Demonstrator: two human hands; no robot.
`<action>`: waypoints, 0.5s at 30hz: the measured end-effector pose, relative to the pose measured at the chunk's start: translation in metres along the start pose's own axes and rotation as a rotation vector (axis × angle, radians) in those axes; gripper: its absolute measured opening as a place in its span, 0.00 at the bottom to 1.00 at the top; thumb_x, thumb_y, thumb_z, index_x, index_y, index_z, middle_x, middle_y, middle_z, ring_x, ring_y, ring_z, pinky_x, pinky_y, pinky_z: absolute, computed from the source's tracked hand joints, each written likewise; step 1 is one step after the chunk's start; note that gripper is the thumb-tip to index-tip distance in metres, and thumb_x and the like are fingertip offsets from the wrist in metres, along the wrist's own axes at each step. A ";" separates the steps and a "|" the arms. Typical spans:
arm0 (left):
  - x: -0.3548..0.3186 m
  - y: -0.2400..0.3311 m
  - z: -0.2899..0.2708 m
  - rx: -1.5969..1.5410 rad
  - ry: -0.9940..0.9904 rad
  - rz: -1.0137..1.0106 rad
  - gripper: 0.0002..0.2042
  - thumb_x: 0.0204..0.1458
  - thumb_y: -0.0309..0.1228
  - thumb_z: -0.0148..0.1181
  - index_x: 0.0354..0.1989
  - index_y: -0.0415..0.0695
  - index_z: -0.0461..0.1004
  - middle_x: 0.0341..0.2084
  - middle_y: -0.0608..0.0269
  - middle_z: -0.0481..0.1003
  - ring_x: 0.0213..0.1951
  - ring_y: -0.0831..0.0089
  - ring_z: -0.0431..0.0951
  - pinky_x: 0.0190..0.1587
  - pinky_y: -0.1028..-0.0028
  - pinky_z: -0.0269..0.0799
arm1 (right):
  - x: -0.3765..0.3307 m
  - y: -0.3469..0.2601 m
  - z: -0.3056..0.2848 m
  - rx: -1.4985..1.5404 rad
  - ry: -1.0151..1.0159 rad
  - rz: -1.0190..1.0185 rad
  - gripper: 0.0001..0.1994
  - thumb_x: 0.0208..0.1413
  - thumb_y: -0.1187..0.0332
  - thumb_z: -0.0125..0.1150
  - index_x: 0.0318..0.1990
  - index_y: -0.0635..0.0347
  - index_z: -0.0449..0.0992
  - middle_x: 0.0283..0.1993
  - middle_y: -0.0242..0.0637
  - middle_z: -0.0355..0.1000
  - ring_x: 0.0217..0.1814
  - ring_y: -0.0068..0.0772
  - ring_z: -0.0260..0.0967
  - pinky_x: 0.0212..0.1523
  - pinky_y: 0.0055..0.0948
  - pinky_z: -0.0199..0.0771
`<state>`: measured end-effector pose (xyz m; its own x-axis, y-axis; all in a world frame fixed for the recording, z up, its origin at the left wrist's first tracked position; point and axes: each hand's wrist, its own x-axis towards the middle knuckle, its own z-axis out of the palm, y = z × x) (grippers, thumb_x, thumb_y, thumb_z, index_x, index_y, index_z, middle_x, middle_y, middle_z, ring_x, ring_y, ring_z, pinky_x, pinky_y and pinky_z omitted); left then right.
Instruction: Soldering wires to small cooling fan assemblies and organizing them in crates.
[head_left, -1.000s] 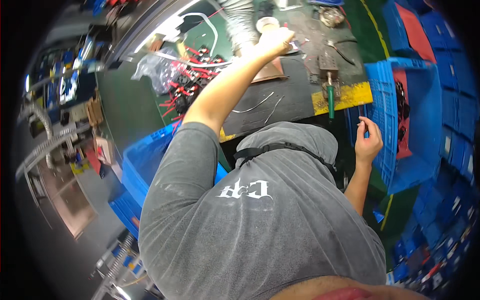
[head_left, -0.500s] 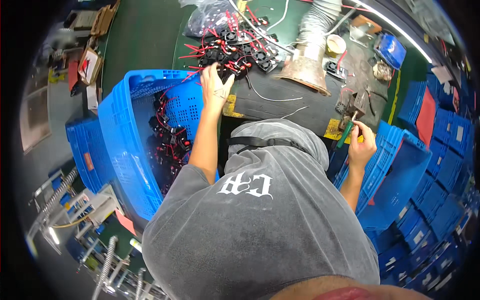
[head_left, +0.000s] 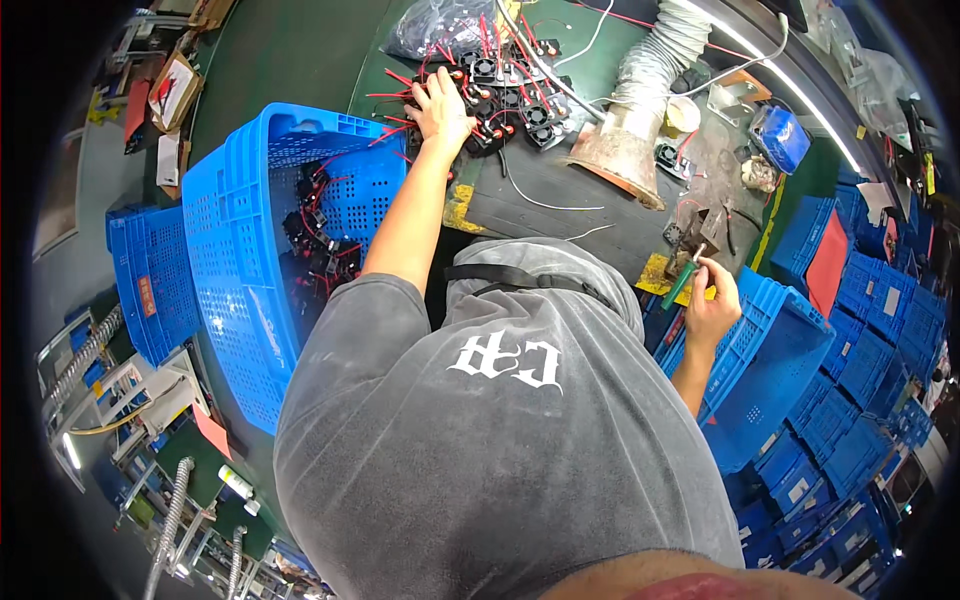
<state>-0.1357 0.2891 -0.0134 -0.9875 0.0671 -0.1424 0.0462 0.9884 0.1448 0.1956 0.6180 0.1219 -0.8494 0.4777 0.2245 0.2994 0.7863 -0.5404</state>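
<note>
While the left hand [head_left: 442,115] is resting over the left side of a heap of small black fans [head_left: 512,98], its fingers are lying spread, and no fan is showing pinched between them. The heap is sitting on the far left part of the dark bench [head_left: 540,185], with red wires [head_left: 398,77] sticking out of it; more fans are lying inside the blue crate [head_left: 225,300] at the person's left. Each fan is probably weighing little, its square frame being stiff, smooth plastic, its blades and wire joints more fragile. Opposite edges of the frame are offering the safest hold; the loose wires are likely to be tangling with neighbours, so pulling on them is risking a joint. The right hand [head_left: 713,305] is hanging at the bench's near right edge, fingers curled beside a green-handled tool [head_left: 677,287]; whether they are pinching it, one cannot tell. Its handle is looking rigid and easy to grasp, its metal end possibly hot.
</note>
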 end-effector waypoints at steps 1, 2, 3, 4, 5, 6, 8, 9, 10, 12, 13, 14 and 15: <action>0.000 0.003 0.000 -0.007 0.037 -0.016 0.59 0.33 0.38 0.81 0.73 0.45 0.43 0.69 0.56 0.54 0.70 0.42 0.51 0.63 0.37 0.58 | -0.003 0.002 0.001 -0.001 0.010 -0.006 0.07 0.58 0.75 0.60 0.41 0.60 0.82 0.36 0.38 0.79 0.38 0.33 0.77 0.41 0.29 0.75; -0.001 0.005 -0.001 -0.011 0.072 -0.031 0.58 0.34 0.38 0.81 0.72 0.45 0.44 0.68 0.56 0.55 0.69 0.40 0.50 0.64 0.37 0.57 | -0.005 0.002 0.001 -0.001 0.019 -0.010 0.07 0.58 0.74 0.60 0.41 0.60 0.82 0.36 0.38 0.79 0.37 0.33 0.77 0.41 0.29 0.75; -0.001 0.006 0.001 -0.023 0.117 -0.040 0.58 0.33 0.39 0.81 0.71 0.42 0.45 0.67 0.50 0.55 0.69 0.39 0.51 0.66 0.39 0.54 | -0.007 0.002 0.000 0.006 0.004 0.015 0.07 0.58 0.74 0.60 0.41 0.60 0.82 0.36 0.38 0.79 0.37 0.32 0.77 0.41 0.29 0.75; -0.001 0.005 0.006 -0.021 0.116 -0.037 0.58 0.33 0.39 0.81 0.71 0.42 0.45 0.67 0.50 0.55 0.69 0.39 0.51 0.66 0.39 0.54 | -0.009 0.001 0.000 0.007 0.004 0.018 0.07 0.58 0.74 0.60 0.41 0.60 0.82 0.36 0.38 0.79 0.37 0.32 0.77 0.41 0.29 0.75; -0.003 0.000 0.014 -0.028 0.190 -0.062 0.58 0.33 0.40 0.81 0.71 0.39 0.45 0.67 0.47 0.55 0.69 0.39 0.52 0.68 0.42 0.53 | -0.007 0.000 0.000 0.006 0.008 -0.004 0.07 0.58 0.74 0.60 0.41 0.60 0.82 0.36 0.38 0.79 0.37 0.32 0.77 0.41 0.29 0.75; -0.005 -0.002 0.019 -0.036 0.263 -0.081 0.59 0.32 0.40 0.82 0.70 0.36 0.45 0.66 0.43 0.55 0.69 0.40 0.53 0.69 0.45 0.52 | -0.007 0.001 0.000 0.003 0.016 -0.023 0.07 0.58 0.74 0.60 0.41 0.60 0.82 0.37 0.38 0.79 0.37 0.32 0.77 0.41 0.29 0.75; -0.012 -0.008 0.024 -0.055 0.374 -0.028 0.55 0.31 0.39 0.82 0.66 0.33 0.51 0.63 0.41 0.59 0.64 0.43 0.60 0.67 0.51 0.57 | -0.009 0.003 0.000 0.016 0.017 0.003 0.07 0.58 0.74 0.60 0.41 0.60 0.82 0.37 0.38 0.79 0.38 0.32 0.77 0.41 0.29 0.75; -0.013 -0.010 0.024 -0.049 0.343 -0.050 0.52 0.32 0.40 0.82 0.65 0.34 0.54 0.62 0.42 0.61 0.62 0.44 0.63 0.65 0.51 0.59 | -0.011 0.004 0.000 0.027 0.016 0.032 0.06 0.58 0.74 0.60 0.41 0.60 0.82 0.37 0.38 0.79 0.38 0.32 0.77 0.41 0.29 0.75; -0.012 -0.011 0.024 -0.044 0.313 -0.071 0.50 0.32 0.40 0.81 0.63 0.34 0.56 0.61 0.44 0.62 0.60 0.46 0.65 0.64 0.51 0.61 | -0.011 0.005 0.000 0.030 0.020 0.031 0.06 0.58 0.74 0.60 0.41 0.60 0.82 0.37 0.38 0.79 0.38 0.32 0.77 0.41 0.29 0.75; -0.012 -0.013 0.017 -0.033 0.282 -0.072 0.48 0.33 0.41 0.81 0.62 0.35 0.58 0.60 0.45 0.64 0.59 0.47 0.66 0.63 0.52 0.62 | -0.013 0.008 0.001 0.049 0.034 0.000 0.06 0.58 0.74 0.60 0.41 0.60 0.82 0.37 0.37 0.79 0.38 0.31 0.77 0.41 0.29 0.75; -0.013 -0.014 0.014 -0.024 0.246 -0.073 0.46 0.34 0.42 0.80 0.61 0.36 0.59 0.59 0.46 0.65 0.58 0.48 0.67 0.61 0.52 0.63 | -0.014 0.010 0.000 0.052 0.036 -0.002 0.06 0.58 0.74 0.60 0.41 0.60 0.82 0.37 0.37 0.79 0.38 0.31 0.77 0.41 0.29 0.75; -0.012 -0.016 0.016 -0.021 0.251 -0.069 0.46 0.34 0.42 0.80 0.61 0.36 0.59 0.59 0.46 0.65 0.58 0.48 0.67 0.61 0.52 0.63 | -0.014 0.011 0.000 0.049 0.040 -0.002 0.06 0.58 0.74 0.60 0.40 0.60 0.82 0.37 0.37 0.79 0.39 0.32 0.77 0.42 0.29 0.75; -0.013 -0.018 0.020 0.013 0.280 -0.074 0.45 0.34 0.44 0.79 0.59 0.37 0.60 0.58 0.49 0.66 0.57 0.50 0.68 0.60 0.53 0.64 | -0.014 0.011 0.000 0.046 0.045 -0.003 0.06 0.58 0.74 0.60 0.40 0.60 0.82 0.37 0.37 0.79 0.39 0.32 0.77 0.42 0.29 0.75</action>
<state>-0.1208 0.2732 -0.0334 -0.9914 -0.0436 0.1238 -0.0272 0.9910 0.1312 0.2108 0.6200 0.1127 -0.8298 0.4929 0.2616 0.2754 0.7695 -0.5762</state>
